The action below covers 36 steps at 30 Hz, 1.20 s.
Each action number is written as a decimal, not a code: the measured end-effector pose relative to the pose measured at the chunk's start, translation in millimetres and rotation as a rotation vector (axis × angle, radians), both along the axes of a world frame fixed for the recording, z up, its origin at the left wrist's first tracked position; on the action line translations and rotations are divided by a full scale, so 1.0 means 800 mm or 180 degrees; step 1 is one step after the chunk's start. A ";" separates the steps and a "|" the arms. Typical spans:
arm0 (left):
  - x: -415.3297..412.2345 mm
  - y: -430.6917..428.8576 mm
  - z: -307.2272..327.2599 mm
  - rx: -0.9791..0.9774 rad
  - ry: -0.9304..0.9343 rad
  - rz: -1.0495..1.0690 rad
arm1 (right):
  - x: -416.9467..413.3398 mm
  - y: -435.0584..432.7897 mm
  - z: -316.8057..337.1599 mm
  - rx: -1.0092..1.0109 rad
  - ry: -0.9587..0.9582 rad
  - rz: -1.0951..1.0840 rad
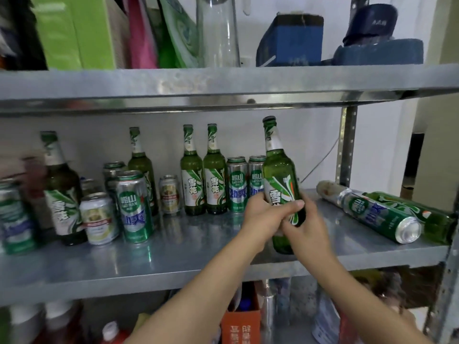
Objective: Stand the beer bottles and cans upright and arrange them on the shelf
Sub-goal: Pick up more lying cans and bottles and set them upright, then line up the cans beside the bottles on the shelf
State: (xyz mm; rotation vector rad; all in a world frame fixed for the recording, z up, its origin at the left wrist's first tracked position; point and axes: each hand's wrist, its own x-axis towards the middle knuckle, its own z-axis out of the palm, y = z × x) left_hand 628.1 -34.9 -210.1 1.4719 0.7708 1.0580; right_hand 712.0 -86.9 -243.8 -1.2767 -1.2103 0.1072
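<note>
A green glass beer bottle (278,167) stands nearly upright over the metal shelf (188,247), tilted slightly left. My left hand (265,212) grips its label from the left and my right hand (306,232) grips its lower body from the right. Behind it two upright bottles (192,175) (214,175) and two upright cans (237,184) (255,177) form a row. More upright bottles (62,189) (142,165) and cans (134,207) (99,218) stand at the left. On the right, a green-and-silver can (372,212) and a green bottle (422,212) lie on their sides.
The upper shelf's edge (223,88) hangs just above the bottle's cap. A perforated steel upright (346,145) stands at the back right and another at the front right. Below the shelf sit an orange box (239,324) and several containers.
</note>
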 end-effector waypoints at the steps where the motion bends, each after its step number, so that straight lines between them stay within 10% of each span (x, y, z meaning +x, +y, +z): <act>1: -0.016 0.005 0.000 0.0071 -0.0012 0.0114 | -0.011 0.011 0.000 -0.0037 0.0000 0.0104; 13: -0.152 0.088 -0.015 0.0850 0.0375 0.1427 | -0.121 0.103 0.001 -0.0932 -0.0598 0.0847; 36: -0.203 0.175 -0.071 0.1099 0.0670 0.1552 | -0.156 0.213 -0.029 -0.0844 -0.0916 0.0765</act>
